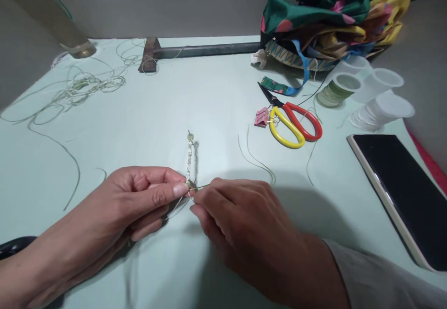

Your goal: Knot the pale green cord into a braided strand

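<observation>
My left hand (146,197) pinches the lower end of a thin knotted cord bracelet (189,160) between thumb and forefinger. The bracelet is pale green and white and stands up from the fingertips, with a small loop at its top. Close on the right, my right hand (244,225) is closed, thumb and forefinger together by a thin cord (201,187) that runs out from the bracelet's lower end. Its fingertips are partly hidden behind the back of the hand. More fine cord ends hang below my left fingertips.
Scissors (289,122) with red and yellow handles lie by a pink binder clip (261,117). Several thread spools (338,90) and a phone (401,192) are at right. Behind are a patterned cloth bag (314,20), a hammer (150,55) and tangled cord (87,87).
</observation>
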Demonstrator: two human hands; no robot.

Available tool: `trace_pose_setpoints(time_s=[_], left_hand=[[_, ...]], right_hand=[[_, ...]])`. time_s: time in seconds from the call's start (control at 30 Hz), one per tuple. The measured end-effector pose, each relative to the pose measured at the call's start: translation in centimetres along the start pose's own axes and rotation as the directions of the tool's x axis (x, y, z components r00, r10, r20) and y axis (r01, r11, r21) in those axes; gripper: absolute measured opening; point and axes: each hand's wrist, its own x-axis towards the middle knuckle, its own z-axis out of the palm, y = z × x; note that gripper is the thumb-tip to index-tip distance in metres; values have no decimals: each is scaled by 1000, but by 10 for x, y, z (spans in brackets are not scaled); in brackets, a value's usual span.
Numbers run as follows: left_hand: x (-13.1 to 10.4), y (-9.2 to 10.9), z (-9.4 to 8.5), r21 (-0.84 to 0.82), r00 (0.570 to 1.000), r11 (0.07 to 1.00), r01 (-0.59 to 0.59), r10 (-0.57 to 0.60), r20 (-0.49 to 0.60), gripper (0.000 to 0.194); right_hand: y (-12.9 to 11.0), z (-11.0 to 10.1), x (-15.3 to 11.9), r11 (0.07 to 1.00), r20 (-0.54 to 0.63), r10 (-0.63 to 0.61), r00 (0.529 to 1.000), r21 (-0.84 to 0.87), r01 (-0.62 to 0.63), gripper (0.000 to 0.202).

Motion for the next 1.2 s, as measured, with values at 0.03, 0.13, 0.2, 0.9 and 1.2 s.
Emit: trace_pose_setpoints(time_s=[0.03, 0.13, 0.2, 0.9, 1.2], left_hand=[[1, 0, 0, 5, 1000, 1000, 4, -4, -9, 36], [0, -1, 0, 28, 999, 999, 19, -18, -29, 36], [0, -3, -1, 43, 998, 999, 22, -20, -56, 36], [-6, -2, -8, -89, 998, 996, 16, -10, 66, 31], [7, 12, 3, 85, 999, 996, -36, 39, -28, 34]], right_hand=[[0, 0, 0, 1000, 11, -4, 1000, 14, 4, 15], [0, -3, 0, 998, 9, -16, 1000, 53, 15, 20], [0, -5, 0, 997, -1, -44, 999, 68, 44, 26], [1, -1, -8, 1000, 17, -14, 1000, 6, 14, 24], [-4, -6, -1, 997, -236, -16, 972, -78, -3, 20]])
